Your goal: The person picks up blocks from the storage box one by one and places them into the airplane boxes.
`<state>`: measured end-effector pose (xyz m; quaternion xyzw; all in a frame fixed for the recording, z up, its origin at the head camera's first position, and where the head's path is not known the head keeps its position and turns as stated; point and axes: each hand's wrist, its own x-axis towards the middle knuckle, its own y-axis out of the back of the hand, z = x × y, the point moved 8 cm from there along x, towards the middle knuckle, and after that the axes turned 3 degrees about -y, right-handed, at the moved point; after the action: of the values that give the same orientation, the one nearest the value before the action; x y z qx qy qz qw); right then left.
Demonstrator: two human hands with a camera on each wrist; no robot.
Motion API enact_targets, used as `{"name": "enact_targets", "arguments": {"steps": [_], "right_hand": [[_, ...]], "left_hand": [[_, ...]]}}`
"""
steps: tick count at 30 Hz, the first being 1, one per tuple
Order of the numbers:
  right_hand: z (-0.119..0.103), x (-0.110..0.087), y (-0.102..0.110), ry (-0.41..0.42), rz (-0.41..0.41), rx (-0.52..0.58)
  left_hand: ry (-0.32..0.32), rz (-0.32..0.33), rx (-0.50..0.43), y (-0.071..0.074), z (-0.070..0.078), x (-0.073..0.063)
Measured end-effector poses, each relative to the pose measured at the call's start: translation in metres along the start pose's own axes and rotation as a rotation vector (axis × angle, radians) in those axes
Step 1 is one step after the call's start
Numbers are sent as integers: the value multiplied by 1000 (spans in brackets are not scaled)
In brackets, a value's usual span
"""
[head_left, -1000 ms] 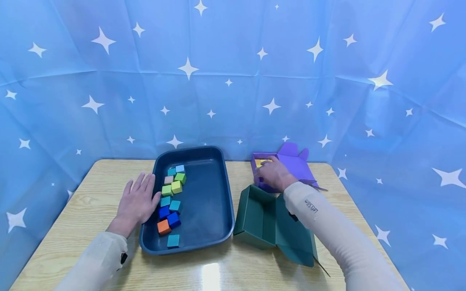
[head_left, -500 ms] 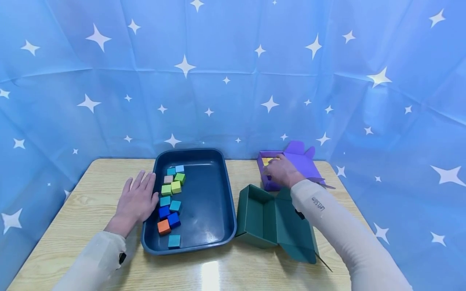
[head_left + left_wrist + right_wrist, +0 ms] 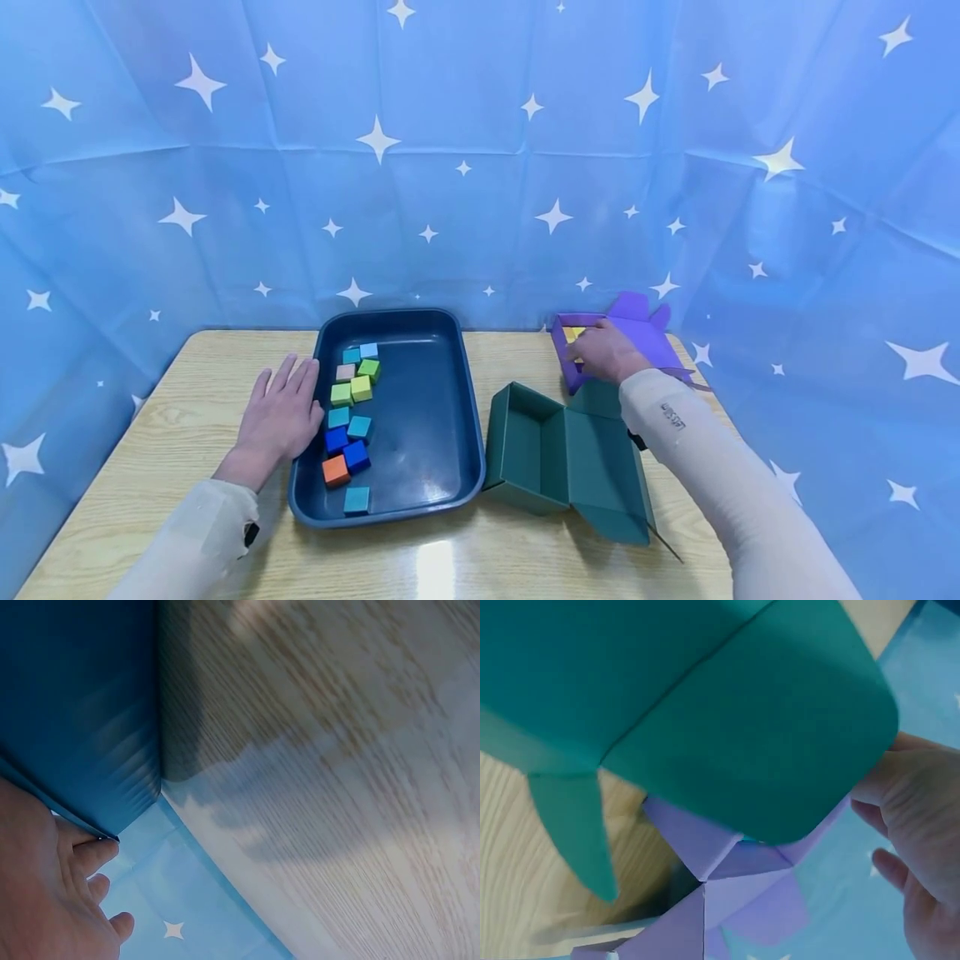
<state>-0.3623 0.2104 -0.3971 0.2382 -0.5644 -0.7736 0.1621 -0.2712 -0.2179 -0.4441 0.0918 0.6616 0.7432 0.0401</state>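
Observation:
In the head view my left hand [image 3: 279, 417] lies along the left rim of a dark blue tray [image 3: 420, 400], fingers straight. The left wrist view has this hand [image 3: 52, 892] right at the tray's rim [image 3: 82, 825]. Several coloured cubes [image 3: 360, 389] sit along the tray's left side. At the back right my right hand [image 3: 611, 352] grips the side of an open purple box [image 3: 566, 367], which has yellow cubes [image 3: 575, 333] inside. In the right wrist view a green flap [image 3: 780, 727] partly hides the hand [image 3: 922, 817] and the purple box [image 3: 697, 832].
An open dark green box [image 3: 528, 450] stands between the tray and my right forearm, its lid [image 3: 607, 467] spread to the right. A blue star-patterned cloth [image 3: 480, 167] hangs behind the wooden table [image 3: 180, 417].
The purple box has slid to the right along the table, with my right hand moving along with it. My left hand stays at the tray's rim.

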Motion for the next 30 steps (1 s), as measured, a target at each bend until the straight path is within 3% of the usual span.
{"name": "enact_targets", "arguments": {"steps": [7, 16, 27, 30], "right_hand": [[14, -13, -8, -3, 35, 39], [15, -26, -14, 102, 93, -25], [23, -31, -22, 68, 101, 18], [26, -30, -20, 38, 108, 81]], "left_hand": [[-2, 12, 7, -1, 0, -1], [5, 12, -8, -1, -2, -4], [6, 10, -21, -1, 0, -3], [5, 6, -24, -1, 1, -2]]}}
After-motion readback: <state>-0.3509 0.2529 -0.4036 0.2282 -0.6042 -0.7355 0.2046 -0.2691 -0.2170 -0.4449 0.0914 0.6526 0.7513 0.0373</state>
